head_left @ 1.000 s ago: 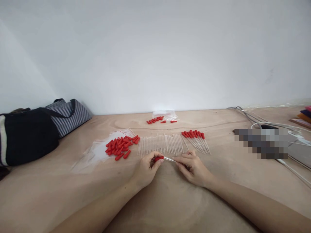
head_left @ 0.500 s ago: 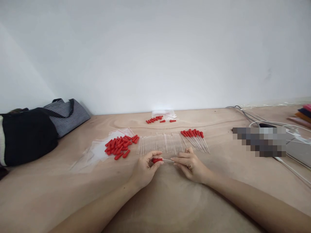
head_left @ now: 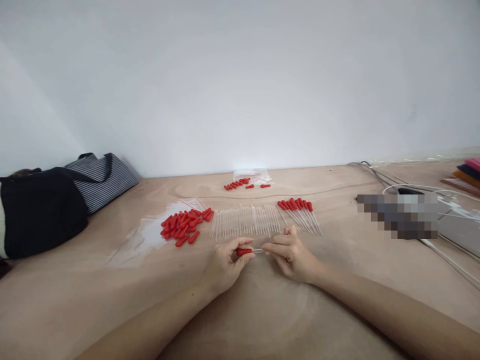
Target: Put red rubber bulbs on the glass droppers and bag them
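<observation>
While my L fingers are clamped on a red bulb, held roughly level w/ its neck pointing R, my R fingers pinch the other end of a thin clear tube. Tube bridges the gap, its L end meeting the bulb's neck; can't tell how far it goes in. Can't tell either if they touch the surface or hang just above it. Just beyond, approx. mid-view, a row of clear tubes lies side by side, pointing roughly away from me. Just R of that, a fan of droppers, i.e. tubes w/ red bulbs on, bulb ends far, tips twd me. L of the row, a heap of loose bulbs, partly on flat clear plastic bags; a couple lie at its near edge. Farther back, nr the wall, a small group of bulbs sits by another clear bag. Far L: a black bag & a striped bag, touching. Far R: cables, a pixelated patch hiding something, & a coloured stack, too small to ID.
</observation>
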